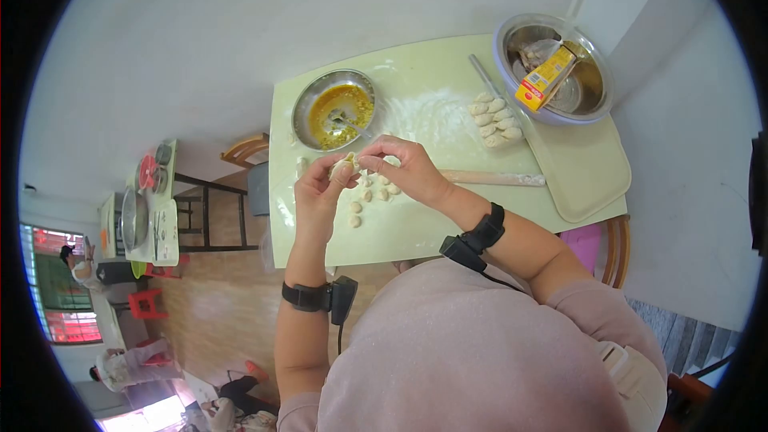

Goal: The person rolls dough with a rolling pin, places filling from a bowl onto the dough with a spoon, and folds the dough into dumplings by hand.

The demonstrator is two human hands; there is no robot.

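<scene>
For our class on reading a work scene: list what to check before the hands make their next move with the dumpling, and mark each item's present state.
1. Both hands, left hand and right hand, on the pale folded dumpling: ok.
2. Dumpling edge fully sealed: cannot tell.
3. Round steel bowl of yellow filling within view, spoon inside: ok.
4. Small dough pieces lying on the pale green table: ok.
5. Row of finished dumplings apart from the long wooden rolling pin: ok.

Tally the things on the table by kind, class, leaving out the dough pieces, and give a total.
Metal bowls: 2
Rolling pin: 1
Yellow box: 1
Pale tray: 1
Dumpling held in both hands: 1
Total: 6
</scene>
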